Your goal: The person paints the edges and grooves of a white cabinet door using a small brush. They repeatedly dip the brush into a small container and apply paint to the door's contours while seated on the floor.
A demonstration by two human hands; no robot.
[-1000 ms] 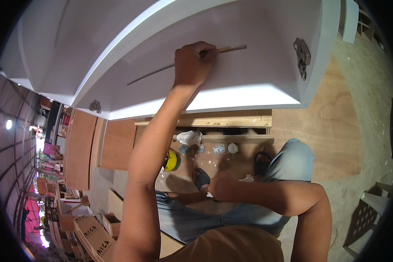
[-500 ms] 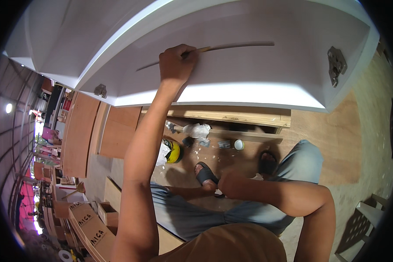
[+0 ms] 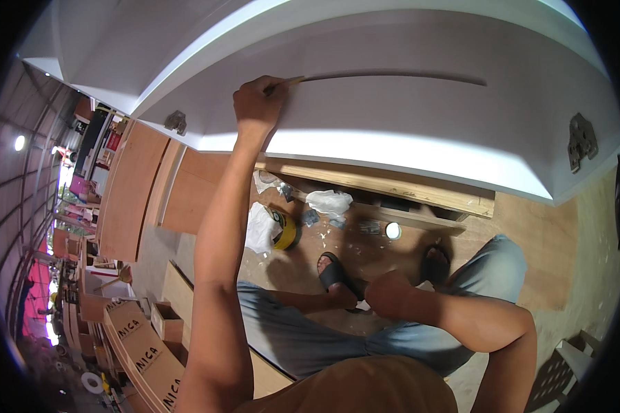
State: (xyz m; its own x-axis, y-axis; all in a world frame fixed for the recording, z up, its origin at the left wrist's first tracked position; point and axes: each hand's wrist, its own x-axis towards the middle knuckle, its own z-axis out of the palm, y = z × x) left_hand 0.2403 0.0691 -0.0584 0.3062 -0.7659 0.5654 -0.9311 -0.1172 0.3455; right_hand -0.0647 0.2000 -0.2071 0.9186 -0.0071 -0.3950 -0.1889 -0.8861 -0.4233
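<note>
My left hand [image 3: 260, 103] is pinched around a slim tan stick [image 3: 296, 80], whose tip touches a long, dark, narrow groove [image 3: 393, 73] in the white cabinet panel [image 3: 365, 113]. The groove's left end is hidden behind that hand. Lower down, between my knees, my right hand [image 3: 391, 294] is closed, and crumpled white material [image 3: 362, 305], paper or cloth, peeks out beside it. Metal hinges [image 3: 583, 143] are fixed near the panel's two ends.
Under the panel lies a wooden frame [image 3: 393, 182]. A yellow-and-black tub [image 3: 286, 230], white crumpled paper [image 3: 329, 202] and a small white cup [image 3: 393, 230] stand around my feet. Plywood sheets [image 3: 134, 193] and cardboard boxes [image 3: 141, 344] are at left, a grey plastic stool [image 3: 572, 365] at lower right.
My left hand has slid left along the groove with the stick, covering the groove's left end. The whole view has shifted slightly. My right hand stays between my knees.
</note>
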